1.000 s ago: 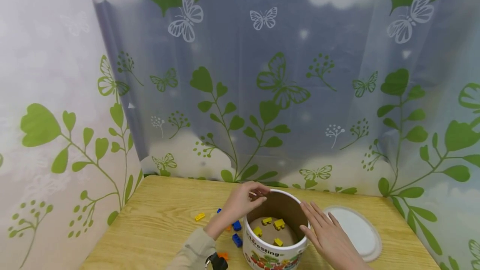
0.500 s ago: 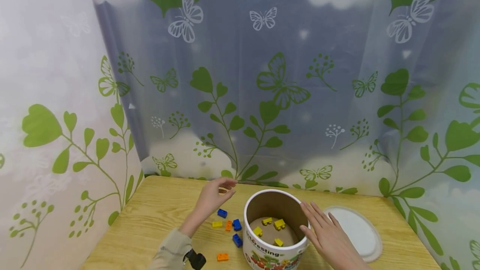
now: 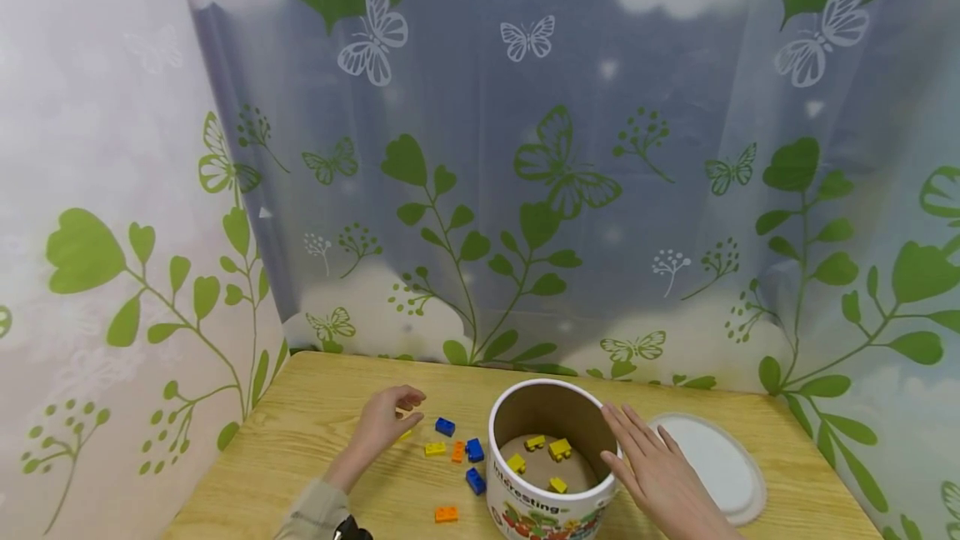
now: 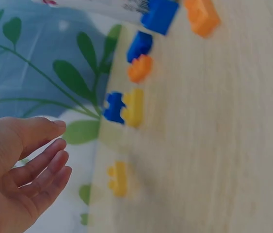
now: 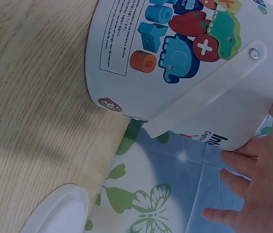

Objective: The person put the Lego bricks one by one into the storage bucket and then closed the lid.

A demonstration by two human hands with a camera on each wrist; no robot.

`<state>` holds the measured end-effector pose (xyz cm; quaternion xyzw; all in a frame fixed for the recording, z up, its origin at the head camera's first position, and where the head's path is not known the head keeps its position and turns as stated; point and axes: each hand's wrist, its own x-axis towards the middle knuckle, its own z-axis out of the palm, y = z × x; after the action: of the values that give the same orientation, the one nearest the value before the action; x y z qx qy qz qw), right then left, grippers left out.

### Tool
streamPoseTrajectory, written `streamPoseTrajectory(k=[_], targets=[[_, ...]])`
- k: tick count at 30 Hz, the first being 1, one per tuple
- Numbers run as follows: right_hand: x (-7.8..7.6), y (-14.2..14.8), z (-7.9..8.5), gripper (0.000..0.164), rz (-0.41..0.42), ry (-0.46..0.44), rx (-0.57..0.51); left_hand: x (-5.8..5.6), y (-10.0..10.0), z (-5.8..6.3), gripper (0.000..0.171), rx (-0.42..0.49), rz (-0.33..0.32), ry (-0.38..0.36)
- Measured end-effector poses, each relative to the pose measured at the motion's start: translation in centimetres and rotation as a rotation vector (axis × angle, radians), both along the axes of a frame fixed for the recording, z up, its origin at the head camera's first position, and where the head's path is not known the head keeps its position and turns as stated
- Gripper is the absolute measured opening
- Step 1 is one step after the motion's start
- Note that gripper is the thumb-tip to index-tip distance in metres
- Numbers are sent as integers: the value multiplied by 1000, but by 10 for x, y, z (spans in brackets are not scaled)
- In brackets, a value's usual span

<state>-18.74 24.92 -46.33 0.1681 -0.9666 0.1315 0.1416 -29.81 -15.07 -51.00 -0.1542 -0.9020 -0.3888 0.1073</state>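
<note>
Left hand [image 3: 381, 423], fingers apart, hovers near a yellow plastic brick [image 4: 120, 178]; right hand [image 3: 651, 467], fingers spread, seemingly steadies a white cylindrical tub [image 3: 501, 473].

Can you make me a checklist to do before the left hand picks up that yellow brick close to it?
1. Bucket open on top: ok, its lid lies beside it on the table.
2. Left hand free: ok, its fingers are relaxed and nothing shows in them.
3. Left hand touching the nearest yellow brick: not ok, the left wrist view shows a gap.
4. Right hand at the bucket: ok, its fingers are against the rim.
5. Only yellow bricks inside: cannot tell, four show, but the near wall hides part of the floor.
</note>
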Motion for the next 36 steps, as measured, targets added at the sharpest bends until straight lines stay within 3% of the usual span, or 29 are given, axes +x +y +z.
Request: streamPoseTrajectory(k=[7,17,24,29,36], targets=[[0,0,0,58,0,2,2,-3,-15,-17,21,-14,14,-55],[-1,1,-1,58,3,-2,0,-4,-21,-29,25,-79,35,-95],[-1,1,-2,58,4,5,2,-4,-23,-38,23,-97,17,-39],[-1,1,-1,58,3,1,2,-4,-22,-35,23,-80,14,-40],[0,1,-1,58,4,1,-1,-5,-20,-18,22,-40,1,-82]])
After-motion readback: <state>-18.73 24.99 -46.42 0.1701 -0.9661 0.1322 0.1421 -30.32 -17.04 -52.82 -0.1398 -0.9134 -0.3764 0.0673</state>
